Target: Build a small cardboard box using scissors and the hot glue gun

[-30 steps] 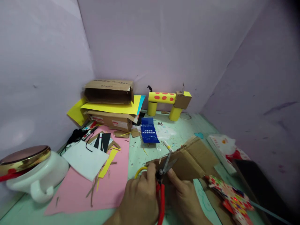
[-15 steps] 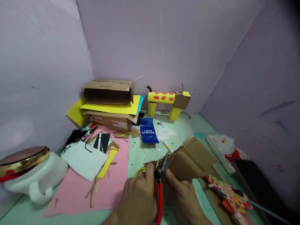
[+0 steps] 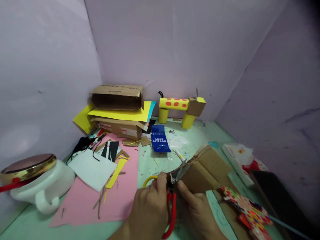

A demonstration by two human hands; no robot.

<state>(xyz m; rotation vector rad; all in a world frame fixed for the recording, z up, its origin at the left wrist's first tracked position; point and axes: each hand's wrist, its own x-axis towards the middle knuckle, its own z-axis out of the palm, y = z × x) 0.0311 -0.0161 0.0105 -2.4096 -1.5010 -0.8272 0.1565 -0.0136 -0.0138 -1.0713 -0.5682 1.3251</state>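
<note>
Holds scissors (image 3: pixel 174 206) in curled left grip (image 3: pixel 151 203); pinches cardboard (image 3: pixel 203 173) in right grip (image 3: pixel 200 208). Likely light, stiff, creasable: hold by near edge.

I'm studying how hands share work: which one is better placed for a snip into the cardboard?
Probably the left hand: it holds the scissors, whose blades are at the cardboard. The right hand has its thumb on the cardboard near the blades, so it seems better placed for steadying.

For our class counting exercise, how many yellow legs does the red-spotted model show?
2: the left leg under the spotted tube, and the right leg beneath the cardboard block. More may be hidden behind.
</note>
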